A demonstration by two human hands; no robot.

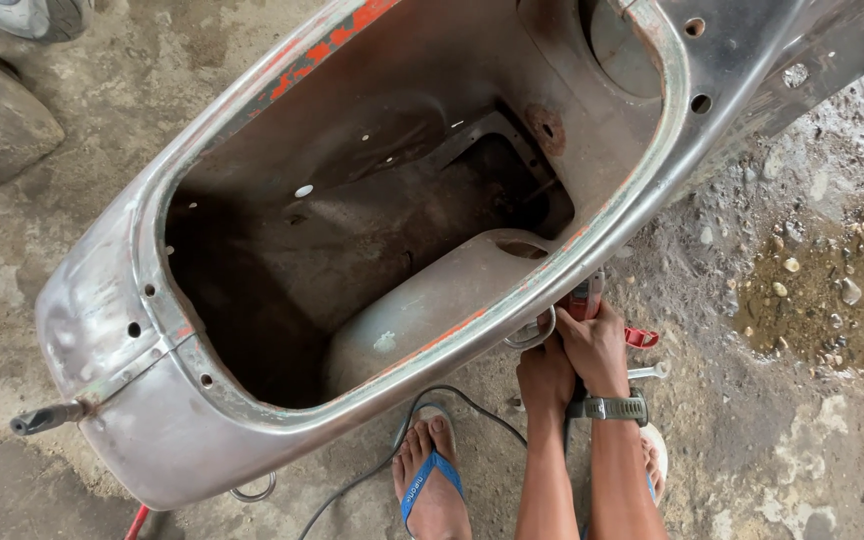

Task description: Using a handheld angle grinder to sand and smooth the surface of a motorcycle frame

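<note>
Both the left hand (546,377) and right hand (597,347) grip a red-bodied tool (584,297) against the bare, rust-spotted scooter shell (142,310)

Bare, rust-flecked metal scooter shell (252,330)

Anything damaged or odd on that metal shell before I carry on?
Yes: the scooter body shell is stripped to bare metal, with rust patches inside and flaking red paint along the rim. A black cable trails loose across the floor.

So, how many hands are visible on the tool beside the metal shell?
2. The left hand and the right hand, with a wristwatch, grip the red tool under the shell rim. Fingers partly hidden.
</note>
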